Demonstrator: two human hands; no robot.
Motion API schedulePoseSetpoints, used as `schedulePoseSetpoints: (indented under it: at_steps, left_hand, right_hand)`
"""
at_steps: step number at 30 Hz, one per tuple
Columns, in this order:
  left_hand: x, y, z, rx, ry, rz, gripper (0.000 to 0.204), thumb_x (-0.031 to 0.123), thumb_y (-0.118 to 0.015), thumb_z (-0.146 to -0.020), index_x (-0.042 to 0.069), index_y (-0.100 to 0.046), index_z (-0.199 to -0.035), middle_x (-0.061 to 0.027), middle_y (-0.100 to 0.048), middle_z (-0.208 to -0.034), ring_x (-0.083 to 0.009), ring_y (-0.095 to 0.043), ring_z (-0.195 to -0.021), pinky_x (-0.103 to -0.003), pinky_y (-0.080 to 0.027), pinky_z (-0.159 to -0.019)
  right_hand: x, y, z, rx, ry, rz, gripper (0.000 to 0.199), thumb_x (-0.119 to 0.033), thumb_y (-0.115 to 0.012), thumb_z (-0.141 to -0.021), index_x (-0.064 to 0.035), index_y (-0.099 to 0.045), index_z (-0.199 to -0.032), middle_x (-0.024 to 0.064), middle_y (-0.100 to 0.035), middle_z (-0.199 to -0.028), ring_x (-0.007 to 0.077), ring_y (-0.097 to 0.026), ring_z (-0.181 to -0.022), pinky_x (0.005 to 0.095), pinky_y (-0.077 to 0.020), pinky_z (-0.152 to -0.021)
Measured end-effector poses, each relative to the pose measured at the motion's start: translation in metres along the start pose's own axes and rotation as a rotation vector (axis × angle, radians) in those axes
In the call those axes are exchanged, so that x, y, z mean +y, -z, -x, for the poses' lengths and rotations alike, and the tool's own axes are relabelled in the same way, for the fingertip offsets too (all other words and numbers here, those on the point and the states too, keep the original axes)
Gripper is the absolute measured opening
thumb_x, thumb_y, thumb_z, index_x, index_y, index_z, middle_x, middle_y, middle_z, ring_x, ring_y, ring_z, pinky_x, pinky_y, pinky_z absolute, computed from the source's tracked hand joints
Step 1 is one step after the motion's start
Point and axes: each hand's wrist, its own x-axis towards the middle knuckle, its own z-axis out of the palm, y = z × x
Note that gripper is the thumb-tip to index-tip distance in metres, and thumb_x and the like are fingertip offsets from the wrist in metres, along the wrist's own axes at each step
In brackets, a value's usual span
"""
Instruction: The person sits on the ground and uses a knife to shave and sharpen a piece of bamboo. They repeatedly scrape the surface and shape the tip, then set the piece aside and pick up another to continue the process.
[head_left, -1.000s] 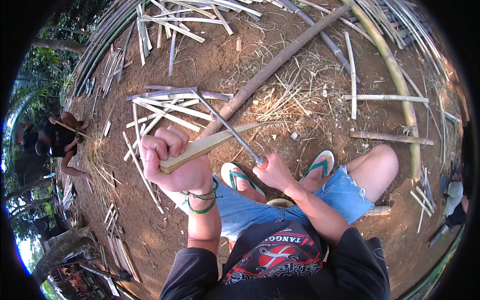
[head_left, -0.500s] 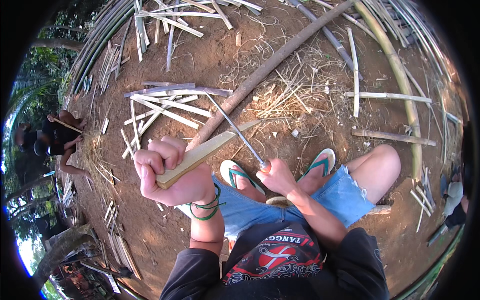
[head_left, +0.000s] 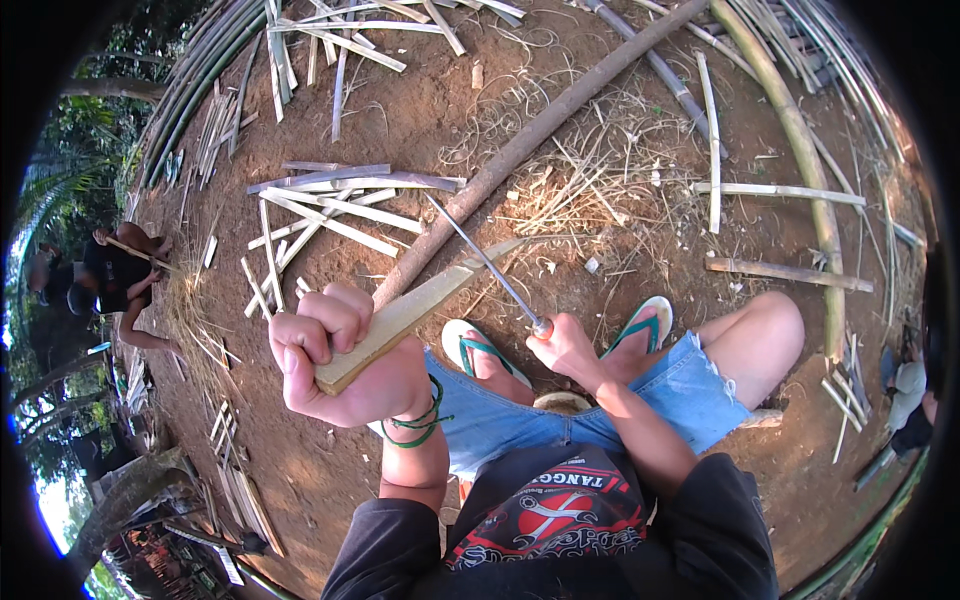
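Left hand (head_left: pixel 345 355) is raised in front of the chest, fingers (head_left: pixel 325 325) clamped around the near end of a flat pale bamboo slat (head_left: pixel 420 305). The slat runs up and to the right, away from the body, its far end tapering near the knife blade. Green cord bracelet (head_left: pixel 420 425) sits on the left wrist.

Right hand (head_left: pixel 568 350) — fingers closed tight on the handle of a long thin knife (head_left: pixel 485 262). The blade points up and to the left, crossing the far part of the slat; whether edge and bamboo touch cannot be told.

Below the hands: denim shorts (head_left: pixel 560 410), feet in green-strapped flip-flops (head_left: pixel 470 345) on bare brown dirt ground (head_left: pixel 420 110).

Ahead lies a scatter of cut bamboo strips (head_left: pixel 330 205), a long round pole (head_left: pixel 520 150) running diagonally, and dry shavings (head_left: pixel 590 190) to its right. Longer bamboo stalks (head_left: pixel 800 140) curve along the right rim.

Far left — another person (head_left: pixel 115 280) crouches, well apart from the hands.
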Motion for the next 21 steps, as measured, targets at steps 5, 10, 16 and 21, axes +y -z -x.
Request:
schedulePoseSetpoints:
  at_steps: [5,10,16,21]
  left_hand:
    - [0.001,0.007,-0.007,0.023,-0.009,-0.008,0.028,0.029,-0.035,-0.092,0.012,-0.033,-0.071,0.0001,-0.028,-0.057,-0.0112,-0.024,-0.051,-0.025,-0.019,-0.047]
    - [0.0,0.002,-0.009,0.018,-0.003,-0.04,0.029,0.03,-0.037,-0.092,0.013,-0.031,-0.07,0.0006,-0.029,-0.056,-0.0103,-0.023,-0.05,-0.026,-0.02,-0.047]
    - [-0.004,0.006,-0.012,0.088,-0.001,-0.008,0.029,0.029,-0.038,-0.092,0.013,-0.031,-0.07,0.0004,-0.028,-0.056,-0.01,-0.023,-0.05,-0.025,-0.018,-0.047]
    - [-0.003,0.003,-0.007,-0.005,0.0,-0.059,0.028,0.03,-0.038,-0.093,0.013,-0.032,-0.071,0.0003,-0.029,-0.056,-0.0102,-0.024,-0.051,-0.025,-0.021,-0.048]
  right_hand:
    - [-0.025,0.002,0.008,0.001,0.07,0.023,0.024,-0.022,-0.068,-0.074,0.001,-0.062,-0.076,0.0249,-0.063,-0.071,0.0456,-0.064,-0.075,0.0493,-0.0513,-0.066]
    - [0.028,-0.013,-0.013,0.07,-0.007,0.103,0.021,-0.02,-0.066,-0.076,0.001,-0.061,-0.073,0.0252,-0.062,-0.068,0.0458,-0.063,-0.071,0.0503,-0.0504,-0.063]
    - [-0.009,0.0,0.004,0.045,0.038,0.077,0.024,-0.021,-0.067,-0.075,0.0022,-0.062,-0.073,0.0256,-0.063,-0.07,0.0453,-0.064,-0.074,0.0492,-0.0522,-0.066]
    - [0.035,-0.003,-0.022,-0.041,-0.216,0.21,0.024,-0.024,-0.067,-0.078,0.0002,-0.066,-0.08,0.0268,-0.066,-0.078,0.0445,-0.066,-0.083,0.0503,-0.0525,-0.07]
